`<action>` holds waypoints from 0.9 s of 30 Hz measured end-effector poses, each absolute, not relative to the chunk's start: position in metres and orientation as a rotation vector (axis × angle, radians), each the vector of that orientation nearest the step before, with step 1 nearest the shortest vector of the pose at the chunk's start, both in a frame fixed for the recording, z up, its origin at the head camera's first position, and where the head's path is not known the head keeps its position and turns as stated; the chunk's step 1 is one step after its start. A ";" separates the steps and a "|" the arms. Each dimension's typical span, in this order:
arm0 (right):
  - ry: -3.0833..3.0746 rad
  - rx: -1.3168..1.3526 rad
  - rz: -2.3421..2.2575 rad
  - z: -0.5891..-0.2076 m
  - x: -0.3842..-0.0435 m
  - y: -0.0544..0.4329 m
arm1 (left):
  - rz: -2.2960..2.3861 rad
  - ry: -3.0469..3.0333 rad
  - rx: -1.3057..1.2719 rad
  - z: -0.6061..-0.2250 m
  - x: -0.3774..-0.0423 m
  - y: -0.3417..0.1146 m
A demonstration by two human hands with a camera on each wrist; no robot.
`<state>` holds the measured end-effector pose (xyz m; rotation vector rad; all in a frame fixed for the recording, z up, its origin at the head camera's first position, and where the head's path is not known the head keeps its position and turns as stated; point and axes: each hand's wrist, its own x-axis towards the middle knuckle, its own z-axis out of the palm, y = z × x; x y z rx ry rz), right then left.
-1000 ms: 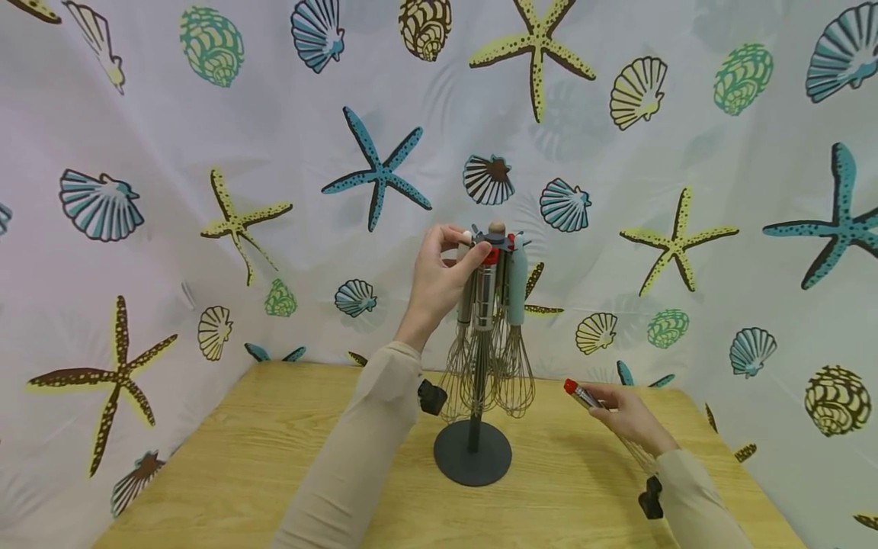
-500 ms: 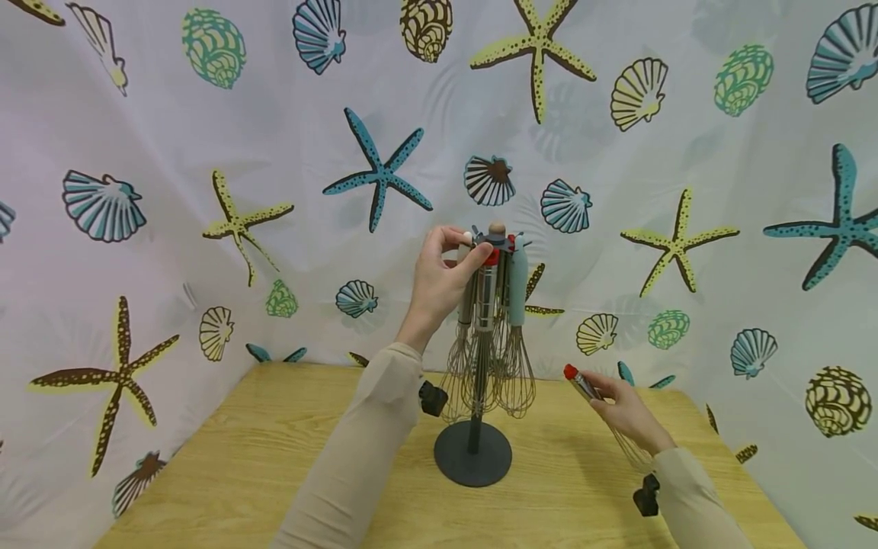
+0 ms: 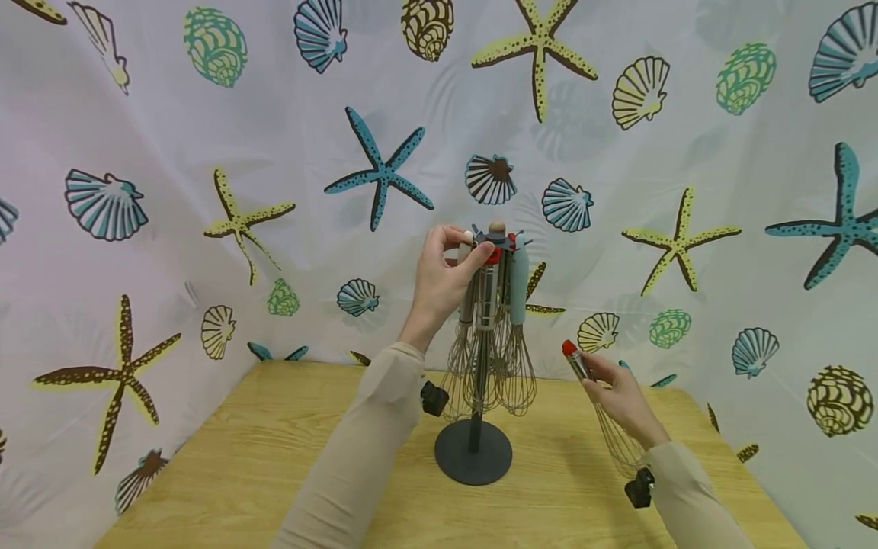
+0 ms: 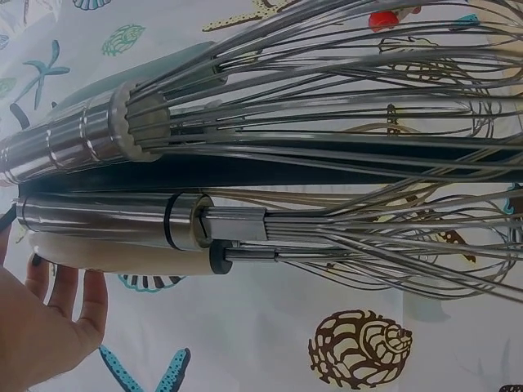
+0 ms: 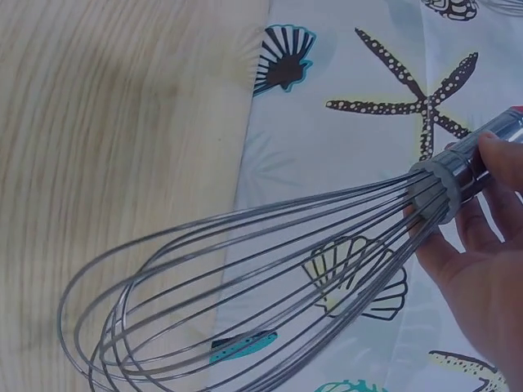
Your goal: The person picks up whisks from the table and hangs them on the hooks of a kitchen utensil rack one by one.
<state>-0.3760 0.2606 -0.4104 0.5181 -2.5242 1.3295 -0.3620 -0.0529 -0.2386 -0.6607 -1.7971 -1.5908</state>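
Observation:
In the head view a dark whisk stand (image 3: 473, 453) with a wooden knob (image 3: 497, 228) stands on the table, several whisks hanging from its rack. My left hand (image 3: 442, 278) grips the rack's top, thumb over the red end of a steel-handled whisk (image 3: 488, 293) and forefinger beside a white handle tip. From the left wrist, that hand (image 4: 49, 318) shows behind a beige-handled whisk (image 4: 131, 255). A pale blue-handled whisk (image 3: 518, 286) hangs on the right. My right hand (image 3: 620, 398) holds another red-ended steel whisk (image 5: 261, 278) by its handle, handle end up, wires slanting down toward the wrist.
A light wood table (image 3: 302, 427) bears the stand. White cloth (image 3: 274, 130) printed with shells and starfish rises behind it and along both sides. A small black device (image 3: 434, 398) is on the left wrist, another (image 3: 639, 488) on the right.
My right hand has risen and moved slightly left with its whisk, which now stands more upright. The left hand stays at the top of the stand.

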 end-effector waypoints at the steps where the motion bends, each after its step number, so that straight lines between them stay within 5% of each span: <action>1: -2.516 0.523 1.339 -0.409 -0.376 0.259 | -1.589 -1.797 -0.661 -0.239 -0.362 -0.053; 27: -2.338 0.613 1.584 -0.381 -0.365 0.230 | -1.546 -1.798 -0.598 -0.239 -0.359 -0.050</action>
